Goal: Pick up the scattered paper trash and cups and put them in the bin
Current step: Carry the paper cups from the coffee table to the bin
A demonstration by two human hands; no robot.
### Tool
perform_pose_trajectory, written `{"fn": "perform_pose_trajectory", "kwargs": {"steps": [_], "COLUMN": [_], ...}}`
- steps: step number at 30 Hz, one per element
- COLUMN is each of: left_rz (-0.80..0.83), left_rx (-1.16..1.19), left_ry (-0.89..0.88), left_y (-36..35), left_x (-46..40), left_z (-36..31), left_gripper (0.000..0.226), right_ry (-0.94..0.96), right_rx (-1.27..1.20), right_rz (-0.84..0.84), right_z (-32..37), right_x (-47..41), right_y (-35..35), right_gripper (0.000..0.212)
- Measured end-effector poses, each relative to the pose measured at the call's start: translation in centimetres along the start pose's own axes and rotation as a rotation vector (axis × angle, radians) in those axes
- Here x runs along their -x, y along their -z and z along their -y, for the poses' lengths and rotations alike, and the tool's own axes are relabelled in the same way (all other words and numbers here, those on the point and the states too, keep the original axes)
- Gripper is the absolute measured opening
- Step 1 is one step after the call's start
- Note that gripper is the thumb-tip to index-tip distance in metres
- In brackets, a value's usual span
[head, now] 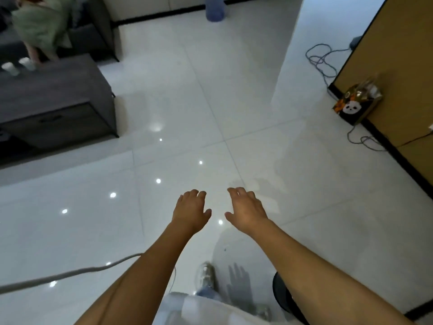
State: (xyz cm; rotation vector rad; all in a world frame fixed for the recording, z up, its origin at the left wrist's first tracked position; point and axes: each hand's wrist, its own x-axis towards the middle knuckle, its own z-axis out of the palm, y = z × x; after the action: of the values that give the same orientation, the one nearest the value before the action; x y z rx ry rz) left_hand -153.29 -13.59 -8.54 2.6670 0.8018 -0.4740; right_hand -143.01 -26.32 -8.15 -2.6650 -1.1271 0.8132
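Head view, looking down on a glossy white tiled floor (234,90). Left hand (191,211) and right hand (247,211): both stretched forward side by side, palms down, fingers loosely spread and relaxed, holding nothing, hanging above bare tile at centre. Two white cups (18,65): upright, side by side on the far left end of a dark grey low table (58,95), well apart from both hands, far and to the left of them. Dark round object (284,296), possibly the bin: near right, just beside the right forearm; cannot tell for certain. Panda-print bag (356,105): far right, against a brown wall panel. Grey cable (323,59): looped on the floor beyond the bag.
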Motion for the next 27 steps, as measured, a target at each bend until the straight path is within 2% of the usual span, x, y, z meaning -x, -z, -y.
{"fn": "perform_pose_trajectory", "kwargs": {"steps": [5, 10, 16, 27], "left_rz": [-0.004, 0.017, -0.033, -0.149], "left_rx": [0.048, 0.096, 0.160, 0.296], "left_ry": [0.106, 0.180, 0.224, 0.357], "left_y": [2.1, 4.3, 8.1, 19.4], "left_x": [-1.8, -5.2, -12.7, -32.5], "left_z": [8.4, 13.6, 16.4, 20.4], "left_gripper": [0.056, 0.055, 0.054, 0.053], "right_ry": [0.080, 0.112, 0.154, 0.308], "right_rx": [0.032, 0.054, 0.107, 0.197], "right_rz": [0.044, 0.095, 0.115, 0.123], "right_z": [6.9, 11.1, 12.8, 16.9], "right_x": [-6.1, -11.6, -20.7, -43.6], "right_y": [0.0, 0.9, 4.6, 16.5], "right_gripper": [0.065, 0.067, 0.068, 0.067]}}
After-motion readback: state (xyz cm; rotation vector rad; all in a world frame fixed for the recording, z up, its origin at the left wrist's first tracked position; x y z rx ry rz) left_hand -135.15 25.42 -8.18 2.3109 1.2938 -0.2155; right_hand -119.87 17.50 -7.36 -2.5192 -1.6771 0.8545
